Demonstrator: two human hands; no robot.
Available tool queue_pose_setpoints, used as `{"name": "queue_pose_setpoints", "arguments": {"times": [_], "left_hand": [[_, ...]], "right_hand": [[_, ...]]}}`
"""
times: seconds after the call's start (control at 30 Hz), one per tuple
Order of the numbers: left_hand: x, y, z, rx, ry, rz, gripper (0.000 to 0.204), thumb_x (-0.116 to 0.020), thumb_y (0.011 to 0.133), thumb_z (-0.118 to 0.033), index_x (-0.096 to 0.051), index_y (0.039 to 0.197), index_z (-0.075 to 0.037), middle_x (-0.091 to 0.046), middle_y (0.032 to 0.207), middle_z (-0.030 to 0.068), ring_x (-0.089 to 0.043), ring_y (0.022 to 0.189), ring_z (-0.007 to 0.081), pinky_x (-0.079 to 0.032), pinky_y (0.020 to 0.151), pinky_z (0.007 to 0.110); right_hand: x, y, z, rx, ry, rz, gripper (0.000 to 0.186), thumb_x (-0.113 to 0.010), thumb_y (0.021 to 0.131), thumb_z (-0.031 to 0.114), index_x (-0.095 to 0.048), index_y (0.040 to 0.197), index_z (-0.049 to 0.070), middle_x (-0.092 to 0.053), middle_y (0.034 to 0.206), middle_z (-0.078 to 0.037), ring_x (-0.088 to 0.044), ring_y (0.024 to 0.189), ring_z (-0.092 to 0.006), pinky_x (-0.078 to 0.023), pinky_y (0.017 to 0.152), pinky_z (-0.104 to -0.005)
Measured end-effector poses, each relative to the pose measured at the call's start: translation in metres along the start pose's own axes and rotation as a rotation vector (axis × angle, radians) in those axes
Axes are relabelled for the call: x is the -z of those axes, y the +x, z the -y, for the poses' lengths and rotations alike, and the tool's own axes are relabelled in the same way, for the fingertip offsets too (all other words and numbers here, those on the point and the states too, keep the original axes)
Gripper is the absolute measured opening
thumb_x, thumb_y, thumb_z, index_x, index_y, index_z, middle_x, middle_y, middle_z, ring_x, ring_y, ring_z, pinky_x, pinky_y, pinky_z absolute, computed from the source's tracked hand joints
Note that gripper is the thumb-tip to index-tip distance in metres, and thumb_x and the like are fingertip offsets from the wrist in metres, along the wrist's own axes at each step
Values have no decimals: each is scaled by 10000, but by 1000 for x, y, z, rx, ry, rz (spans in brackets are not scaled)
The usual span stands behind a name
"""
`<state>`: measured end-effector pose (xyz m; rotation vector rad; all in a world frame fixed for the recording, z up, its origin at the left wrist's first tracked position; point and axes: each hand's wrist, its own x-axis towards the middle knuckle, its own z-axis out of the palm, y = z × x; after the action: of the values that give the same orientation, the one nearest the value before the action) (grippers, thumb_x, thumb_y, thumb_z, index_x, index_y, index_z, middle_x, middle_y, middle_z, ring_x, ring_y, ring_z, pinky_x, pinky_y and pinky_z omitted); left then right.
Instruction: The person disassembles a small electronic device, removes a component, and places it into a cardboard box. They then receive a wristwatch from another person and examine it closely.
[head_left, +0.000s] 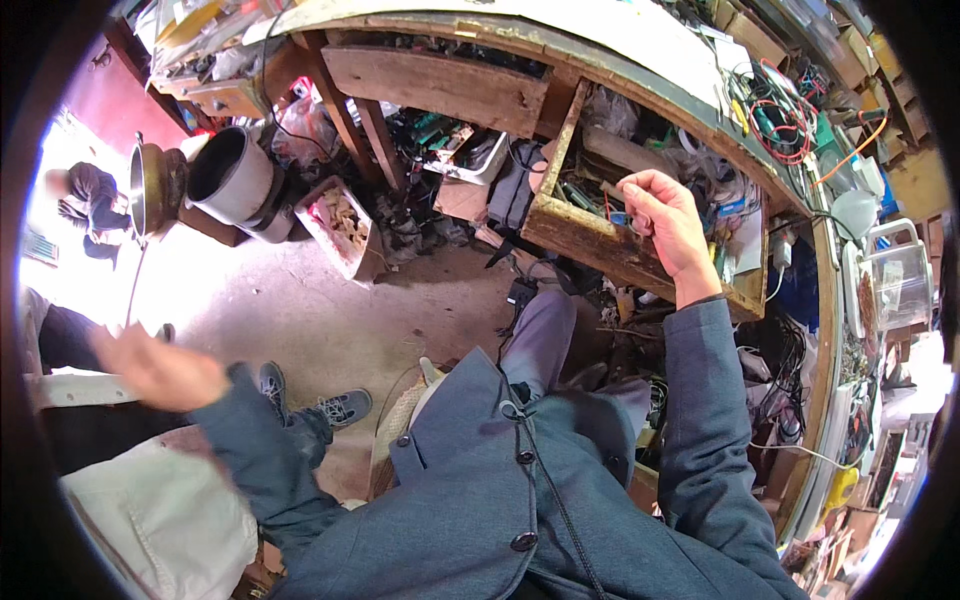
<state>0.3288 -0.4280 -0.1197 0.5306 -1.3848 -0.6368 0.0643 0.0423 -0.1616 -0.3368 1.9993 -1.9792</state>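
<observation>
My right hand is above the open wooden drawer under the workbench. Its thumb and fingers are pinched together, but whatever they hold is too small to make out. Inside the drawer lie plastic bags, tool handles, a pale board and other loose parts. My left hand is held out to the left, away from the bench, near a person in a pale garment. Motion smears its fingers, so their pose is unclear.
Tangled wires lie on the bench to the right, near a clear plastic container. A box of pale pieces and a large pot stand on the floor. Grey shoes show at left; another person is farther back.
</observation>
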Motion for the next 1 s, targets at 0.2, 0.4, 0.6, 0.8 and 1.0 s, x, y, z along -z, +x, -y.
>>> {"name": "queue_pose_setpoints", "arguments": {"times": [0.2, 0.4, 0.6, 0.8, 1.0], "left_hand": [[-17, -234, 29, 676, -216, 1400, 194, -632, 982, -93, -733, 1138, -36, -752, 1089, 60, -677, 1013, 135, -531, 921, 314], [-29, -362, 44, 26, -42, 2307, 392, -619, 950, -208, -638, 1327, -103, -713, 1195, 198, -673, 1128, 403, -539, 955, 459], [-26, -435, 102, 97, -225, 2346, 373, -502, 974, -227, -648, 1296, -107, -712, 1172, 212, -659, 1138, 420, -528, 947, 490], [-76, -402, 86, 349, -2, 1780, 239, -538, 1002, -128, -710, 1158, -70, -735, 957, 151, -717, 893, 242, -553, 841, 333], [-128, -326, 26, 547, -305, 1703, 206, -582, 1030, -146, -704, 1075, 14, -744, 903, 111, -704, 871, 186, -549, 815, 327]], "right_hand": [[1, -1, 0, -7, 2, -9, 107, -693, 986, 135, -705, 1021, 35, -615, 785, 32, -454, 629, -14, -342, 555, -180], [1, -1, 1, -6, -6, -50, 93, -702, 980, 129, -704, 1006, 40, -616, 780, 32, -455, 613, -15, -339, 543, -179], [-1, 3, -4, 15, -4, -97, 84, -716, 971, 144, -709, 991, 63, -618, 775, 43, -474, 619, -19, -356, 547, -182], [-4, -2, 0, 52, -79, -114, 89, -713, 970, 137, -703, 965, 48, -623, 774, 44, -498, 650, -22, -392, 581, -194], [-17, -5, -10, 259, -436, -172, 86, -717, 939, 120, -712, 964, 38, -654, 764, 50, -554, 680, -18, -462, 628, -211]]}}
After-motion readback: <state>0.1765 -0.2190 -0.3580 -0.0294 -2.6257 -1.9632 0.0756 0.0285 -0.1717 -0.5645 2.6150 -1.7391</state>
